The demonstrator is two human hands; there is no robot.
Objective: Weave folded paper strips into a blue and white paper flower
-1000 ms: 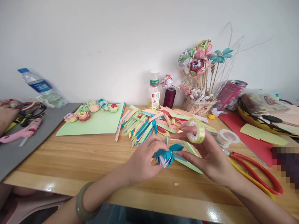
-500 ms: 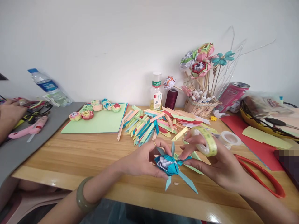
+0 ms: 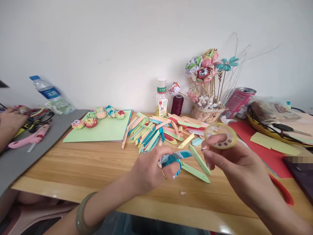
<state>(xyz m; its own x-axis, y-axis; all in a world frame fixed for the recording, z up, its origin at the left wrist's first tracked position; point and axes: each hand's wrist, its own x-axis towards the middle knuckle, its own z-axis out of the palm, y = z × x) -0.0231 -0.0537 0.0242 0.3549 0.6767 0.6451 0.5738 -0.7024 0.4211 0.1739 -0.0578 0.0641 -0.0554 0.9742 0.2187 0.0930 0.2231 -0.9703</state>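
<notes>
My left hand (image 3: 149, 169) is closed around a blue and white folded paper flower (image 3: 172, 159), held just above the wooden table (image 3: 80, 166). My right hand (image 3: 232, 166) grips a roll of clear yellowish tape (image 3: 220, 135) between thumb and fingers, raised to the right of the flower and apart from it. Two green paper strips (image 3: 198, 166) lie on the table between my hands. A jade bangle sits on my left wrist.
A heap of coloured paper strips (image 3: 158, 129) lies behind my hands, beside green card (image 3: 102, 130) with small paper flowers. A basket of paper flowers (image 3: 207, 81), a bottle (image 3: 161, 98), thread spool (image 3: 177, 103) and can stand by the wall. Red-handled scissors (image 3: 281, 192) lie right. Another person's hand (image 3: 8, 122) is far left.
My right hand let go of the flower and lifted the tape roll up and right. My left hand now holds the flower alone, curled tighter round it.
</notes>
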